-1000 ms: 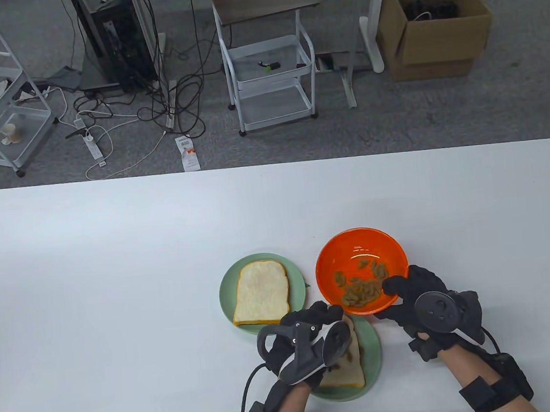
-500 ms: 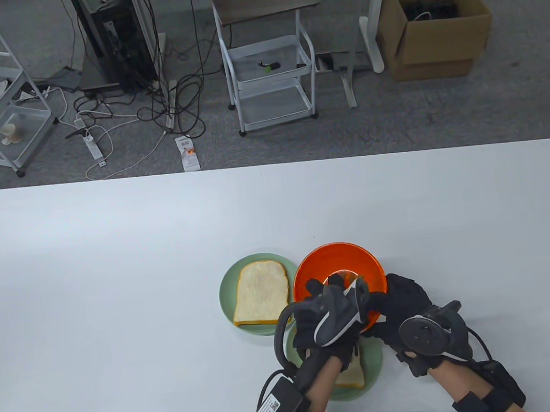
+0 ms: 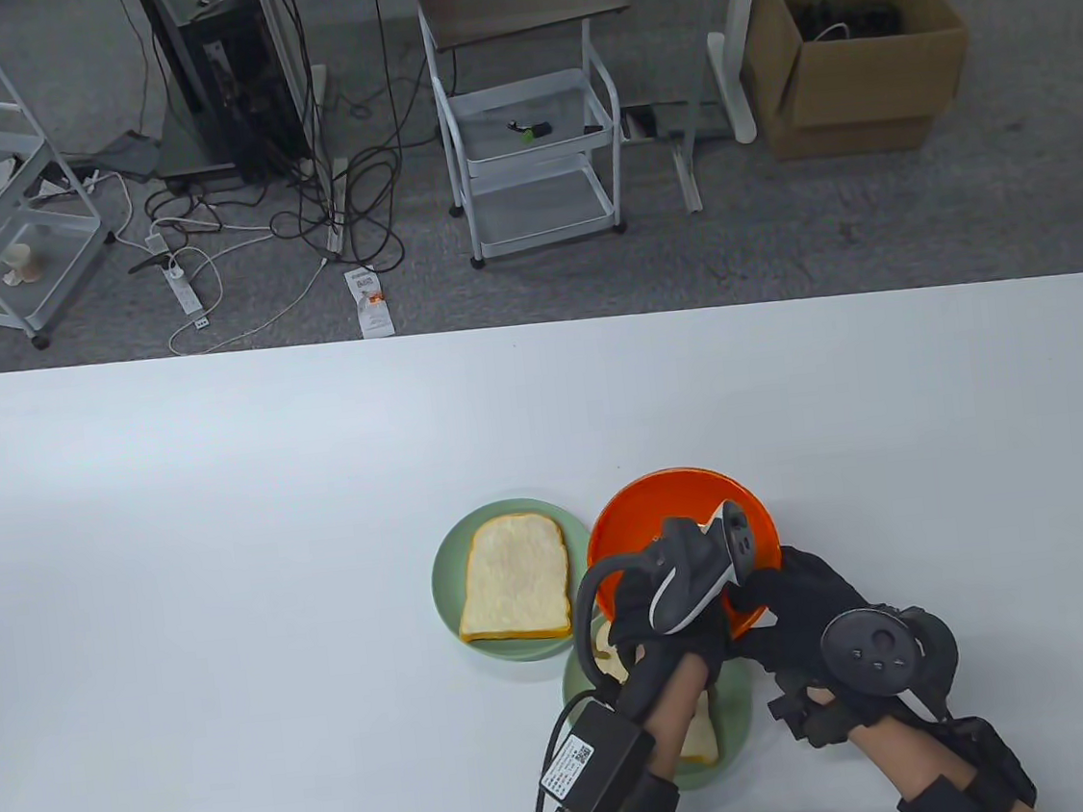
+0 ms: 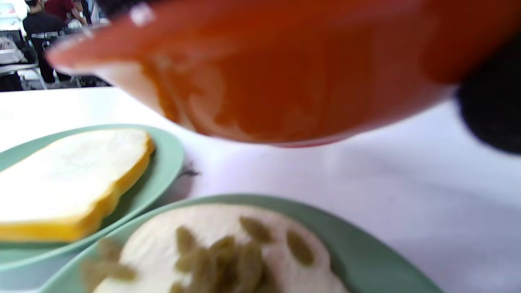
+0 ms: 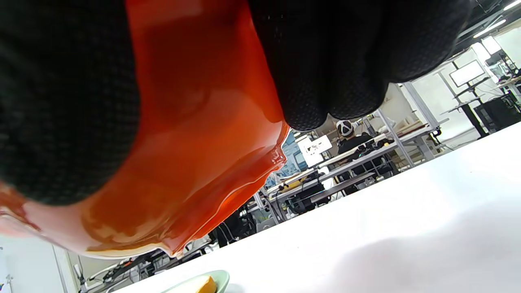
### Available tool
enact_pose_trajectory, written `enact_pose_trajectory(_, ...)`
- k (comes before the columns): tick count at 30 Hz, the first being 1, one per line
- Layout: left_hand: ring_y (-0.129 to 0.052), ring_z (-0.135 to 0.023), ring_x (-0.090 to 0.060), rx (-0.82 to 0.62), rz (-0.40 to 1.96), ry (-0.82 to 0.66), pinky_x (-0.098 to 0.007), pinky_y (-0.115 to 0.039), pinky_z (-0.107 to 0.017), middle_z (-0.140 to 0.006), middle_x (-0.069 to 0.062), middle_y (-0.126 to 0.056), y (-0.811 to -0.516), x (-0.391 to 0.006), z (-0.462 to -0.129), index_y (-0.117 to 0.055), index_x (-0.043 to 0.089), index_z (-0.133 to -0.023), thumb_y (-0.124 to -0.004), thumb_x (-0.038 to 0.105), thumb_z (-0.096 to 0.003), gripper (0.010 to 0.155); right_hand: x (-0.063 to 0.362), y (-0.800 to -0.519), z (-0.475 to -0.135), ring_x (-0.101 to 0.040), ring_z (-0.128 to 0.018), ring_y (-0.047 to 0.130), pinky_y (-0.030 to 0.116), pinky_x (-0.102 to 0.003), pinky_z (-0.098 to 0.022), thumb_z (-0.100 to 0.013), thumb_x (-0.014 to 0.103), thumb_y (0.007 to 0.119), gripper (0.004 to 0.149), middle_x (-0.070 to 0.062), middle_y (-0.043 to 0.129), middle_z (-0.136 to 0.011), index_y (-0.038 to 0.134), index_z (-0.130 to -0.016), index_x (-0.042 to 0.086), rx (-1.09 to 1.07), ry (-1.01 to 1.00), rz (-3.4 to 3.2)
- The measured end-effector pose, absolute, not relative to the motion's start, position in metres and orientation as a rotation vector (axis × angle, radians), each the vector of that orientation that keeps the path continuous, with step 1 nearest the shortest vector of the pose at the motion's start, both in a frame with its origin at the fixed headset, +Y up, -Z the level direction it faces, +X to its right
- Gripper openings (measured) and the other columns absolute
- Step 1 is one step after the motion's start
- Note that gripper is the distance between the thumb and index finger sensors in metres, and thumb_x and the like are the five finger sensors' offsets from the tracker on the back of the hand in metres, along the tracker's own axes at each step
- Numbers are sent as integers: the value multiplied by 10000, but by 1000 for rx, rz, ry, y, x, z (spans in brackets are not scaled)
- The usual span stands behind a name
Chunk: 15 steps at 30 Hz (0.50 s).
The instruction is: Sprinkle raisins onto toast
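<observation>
My right hand (image 3: 793, 592) grips the near rim of the orange bowl (image 3: 648, 501) and holds it lifted and tilted above the table; its fingers (image 5: 333, 61) wrap the bowl's wall (image 5: 195, 122). My left hand (image 3: 679, 561) reaches into the bowl from the near side; its fingers and the bowl's raisins are hidden there. Below the bowl (image 4: 305, 73), the near toast (image 4: 211, 228) on a green plate (image 3: 731, 686) carries a small heap of raisins (image 4: 228, 260). The far toast (image 3: 513, 578) lies bare on a second green plate (image 3: 448, 571).
The two green plates touch or nearly touch, left of and below the bowl. The white table (image 3: 228, 555) stretches wide to the left and back. Carts, cables and a cardboard box stand on the floor beyond the table's far edge.
My right hand has lifted the orange bowl and brought it left and nearer, over the near plate. My left hand has moved from over the near toast up into the bowl.
</observation>
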<state>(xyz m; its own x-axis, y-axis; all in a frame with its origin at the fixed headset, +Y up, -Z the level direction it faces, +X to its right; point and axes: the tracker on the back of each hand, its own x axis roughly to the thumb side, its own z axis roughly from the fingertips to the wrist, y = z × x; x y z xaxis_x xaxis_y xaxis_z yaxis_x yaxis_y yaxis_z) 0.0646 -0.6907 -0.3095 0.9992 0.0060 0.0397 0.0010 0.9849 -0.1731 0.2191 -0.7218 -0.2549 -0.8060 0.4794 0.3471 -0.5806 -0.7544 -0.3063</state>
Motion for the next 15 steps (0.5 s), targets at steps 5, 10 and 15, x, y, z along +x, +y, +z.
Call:
enact_pose_trajectory(5,-1152,-312,-82,-8,19,-58,-164,-1023,-239,-717,27,-1055,-690,62,-308,-915,298,-825,-1031,498,-343,535,221,-722,-256,-542,-706,922,729,-666,-520,-123,521,1103,621,-306,966,-733,961,-644,214,323,-555,2470)
enact_pose_trajectory(10,-1154,-250,-78,10,44,-76,-151,-1021,-180,-646,44,-1092,-693,51,-308,-972,350,-743,-1051,496,-320,454,215,-722,-258,-547,-707,920,721,-672,-522,-151,536,1090,628,-313,967,-733,963,-654,183,387,-510,2527)
enact_pose_trajectory(15,-1161,-264,-80,-1,108,-67,-157,-1026,-189,-646,54,-1093,-693,43,-310,-990,375,-717,-1055,478,-326,409,205,-729,-260,-547,-712,916,717,-673,-526,-179,552,1071,636,-313,967,-738,962,-670,162,424,-500,2630)
